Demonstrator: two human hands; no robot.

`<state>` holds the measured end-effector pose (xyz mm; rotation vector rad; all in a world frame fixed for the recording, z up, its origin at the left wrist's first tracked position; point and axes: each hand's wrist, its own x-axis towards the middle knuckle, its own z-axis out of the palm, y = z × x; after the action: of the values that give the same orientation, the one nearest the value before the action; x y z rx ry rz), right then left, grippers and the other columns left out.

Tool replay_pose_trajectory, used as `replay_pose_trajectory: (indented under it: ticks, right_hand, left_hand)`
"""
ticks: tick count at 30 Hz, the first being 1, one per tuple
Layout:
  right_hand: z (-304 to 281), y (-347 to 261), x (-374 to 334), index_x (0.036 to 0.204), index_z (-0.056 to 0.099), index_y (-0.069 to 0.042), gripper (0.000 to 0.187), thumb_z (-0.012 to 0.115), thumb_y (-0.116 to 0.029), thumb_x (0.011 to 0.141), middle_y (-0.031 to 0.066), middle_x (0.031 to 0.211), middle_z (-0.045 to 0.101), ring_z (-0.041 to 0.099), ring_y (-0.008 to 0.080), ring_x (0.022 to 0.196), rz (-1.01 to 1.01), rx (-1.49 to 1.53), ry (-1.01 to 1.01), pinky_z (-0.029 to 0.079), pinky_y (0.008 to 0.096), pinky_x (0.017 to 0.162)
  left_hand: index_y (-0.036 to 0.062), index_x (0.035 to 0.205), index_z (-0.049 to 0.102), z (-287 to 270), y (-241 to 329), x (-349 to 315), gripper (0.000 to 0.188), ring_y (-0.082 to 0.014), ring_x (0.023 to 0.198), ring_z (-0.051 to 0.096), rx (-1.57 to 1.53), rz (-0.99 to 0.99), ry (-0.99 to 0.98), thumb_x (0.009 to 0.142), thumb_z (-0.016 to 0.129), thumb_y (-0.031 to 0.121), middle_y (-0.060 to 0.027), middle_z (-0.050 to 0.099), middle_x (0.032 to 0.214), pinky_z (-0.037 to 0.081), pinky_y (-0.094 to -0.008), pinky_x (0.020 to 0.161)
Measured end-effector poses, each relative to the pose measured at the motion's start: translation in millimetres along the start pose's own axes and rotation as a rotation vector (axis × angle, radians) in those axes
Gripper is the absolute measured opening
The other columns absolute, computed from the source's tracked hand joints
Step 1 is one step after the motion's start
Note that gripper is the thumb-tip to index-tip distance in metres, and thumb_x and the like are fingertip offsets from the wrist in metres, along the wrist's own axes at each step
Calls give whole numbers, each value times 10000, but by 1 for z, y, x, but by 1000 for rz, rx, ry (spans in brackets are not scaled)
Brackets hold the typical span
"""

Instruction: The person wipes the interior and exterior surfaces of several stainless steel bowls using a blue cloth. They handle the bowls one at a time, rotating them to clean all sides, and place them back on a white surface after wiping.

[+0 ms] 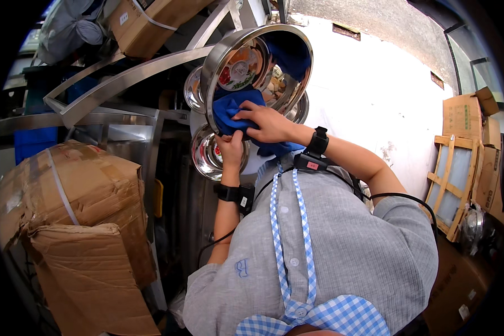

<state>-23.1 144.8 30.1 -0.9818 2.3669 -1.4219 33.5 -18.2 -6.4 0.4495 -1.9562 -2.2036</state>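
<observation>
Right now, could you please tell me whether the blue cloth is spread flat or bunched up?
The blue cloth is bunched up: creased folds gather beneath the right hand, against the large steel basin.

Surroundings: strapped carton (98, 182) near metal frame (117, 82), left.
Right: slatted wooden crate (449, 187) stands beside cardboard boxes (460, 116).

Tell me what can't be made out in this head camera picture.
In the head view:
- Wall of the large steel basin under the blue cloth: covered by cloth and right hand.
- Some fingertips of the left hand: hidden at rim and cloth.
- Lower steel bowl: partly behind left hand.
- Left carton's contents: hidden by cardboard.
</observation>
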Motion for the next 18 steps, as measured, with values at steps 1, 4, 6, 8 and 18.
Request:
replay_pose_trajectory:
  ticks: [1, 4, 6, 8, 18]
  right_hand:
    - [-2, -4, 0, 1189, 607, -130, 427, 585, -120, 762, 153, 1250, 498, 568, 358, 1039, 10, 60, -7, 464, 435, 913]
    - [-9, 1, -4, 1178, 618, -150, 426, 590, -111, 754, 138, 1239, 509, 569, 374, 1017, 40, -196, -11, 486, 437, 880]
    - [-20, 12, -4, 1103, 672, -175, 387, 624, -90, 728, 102, 1200, 538, 574, 357, 921, 100, -496, 64, 529, 429, 764]
    - [-35, 34, 2, 1049, 695, -175, 355, 632, -73, 715, 93, 1180, 544, 565, 335, 910, 134, -596, 155, 541, 416, 718]
    - [33, 99, -32, 978, 722, -180, 298, 639, -122, 698, 80, 1075, 575, 555, 360, 952, 216, -575, -172, 540, 408, 757]
  left_hand:
    - [-34, 1173, 503, -1, 3, 0, 425, -72, 689, 565, -10, 5, 3, 767, 627, -14, -34, 639, 896, 456, -200, 633]
    - [-18, 954, 611, -7, 13, -7, 194, -98, 757, 567, 47, -68, 57, 763, 639, 7, -14, 635, 861, 437, -241, 700]
    - [-27, 1109, 527, -15, 7, -5, 363, -66, 613, 504, 65, -81, 84, 764, 633, 3, 9, 580, 729, 386, -210, 567]
    - [-38, 1283, 432, -17, -2, -5, 560, -42, 516, 439, 66, -33, 104, 757, 623, -10, 32, 530, 640, 330, -189, 473]
    - [57, 1362, 373, -42, -75, -31, 685, -28, 516, 374, -5, -330, 152, 715, 561, -64, 55, 482, 730, 319, -184, 447]
